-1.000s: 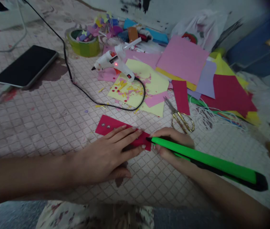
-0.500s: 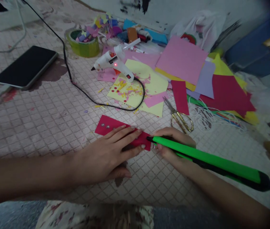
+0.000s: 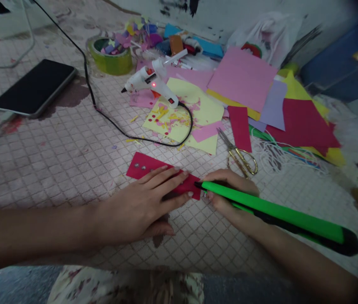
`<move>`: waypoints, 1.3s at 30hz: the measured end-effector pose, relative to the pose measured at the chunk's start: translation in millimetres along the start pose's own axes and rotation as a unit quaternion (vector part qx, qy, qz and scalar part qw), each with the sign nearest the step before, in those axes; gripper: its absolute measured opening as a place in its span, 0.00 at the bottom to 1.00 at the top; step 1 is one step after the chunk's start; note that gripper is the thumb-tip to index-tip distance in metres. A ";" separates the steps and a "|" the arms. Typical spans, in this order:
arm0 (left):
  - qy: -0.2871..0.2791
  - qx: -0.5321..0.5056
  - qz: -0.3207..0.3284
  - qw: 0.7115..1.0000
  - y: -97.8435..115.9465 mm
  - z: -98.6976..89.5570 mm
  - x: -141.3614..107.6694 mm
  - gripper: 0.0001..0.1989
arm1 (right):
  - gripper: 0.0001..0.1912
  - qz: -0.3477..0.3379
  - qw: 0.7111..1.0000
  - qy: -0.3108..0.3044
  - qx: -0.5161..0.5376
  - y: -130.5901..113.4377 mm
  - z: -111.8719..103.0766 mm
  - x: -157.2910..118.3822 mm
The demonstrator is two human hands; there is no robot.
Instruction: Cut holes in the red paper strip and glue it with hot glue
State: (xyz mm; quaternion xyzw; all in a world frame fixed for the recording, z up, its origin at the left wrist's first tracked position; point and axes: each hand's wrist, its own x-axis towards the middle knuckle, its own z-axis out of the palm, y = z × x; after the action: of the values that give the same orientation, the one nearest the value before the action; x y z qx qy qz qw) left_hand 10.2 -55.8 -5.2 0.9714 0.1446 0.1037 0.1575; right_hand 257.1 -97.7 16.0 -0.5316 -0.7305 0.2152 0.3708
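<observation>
A red paper strip (image 3: 140, 164) with a row of small round holes lies on the patterned tablecloth. My left hand (image 3: 144, 202) rests flat across it, fingers spread, covering its middle and part of the hole row. At the strip's right end my right hand (image 3: 229, 190) is closed around a long green and black hole punch (image 3: 280, 211). The punch's black tip sits over the strip near its right edge, and its handle reaches toward the lower right. What lies under the tip is hidden.
Beyond the hands are gold-handled scissors (image 3: 240, 158), a lit white glue gun (image 3: 152, 82) on yellow paper with scraps, and its black cable (image 3: 112, 124). White string (image 3: 270, 152) and coloured sheets (image 3: 242, 78) lie right. A tape roll (image 3: 111, 63) and a phone (image 3: 35, 86) are left.
Both hands, the strip and the punch stay essentially where they were. The view has shifted very slightly.
</observation>
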 end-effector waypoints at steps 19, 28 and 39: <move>0.015 -0.009 0.004 1.000 -0.5 1.3 -0.7 0.33 | 0.10 0.000 1.000 -0.008 0.002 -3.5 1.3 0.3; 0.004 0.009 -0.010 1.000 1.6 0.7 1.7 0.32 | 0.06 0.031 0.999 0.020 0.009 -1.5 -0.3 -1.7; -0.003 0.021 -0.019 1.000 3.6 1.5 2.5 0.34 | 0.05 0.028 1.000 0.004 0.013 -1.1 -1.3 -1.0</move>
State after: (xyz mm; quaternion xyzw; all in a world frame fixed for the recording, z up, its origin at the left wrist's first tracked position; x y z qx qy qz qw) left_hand 13.8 -58.7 -5.0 0.9719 0.1645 0.0947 0.1391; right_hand 257.6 -99.1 17.4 -0.5480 -0.7110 0.2327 0.3742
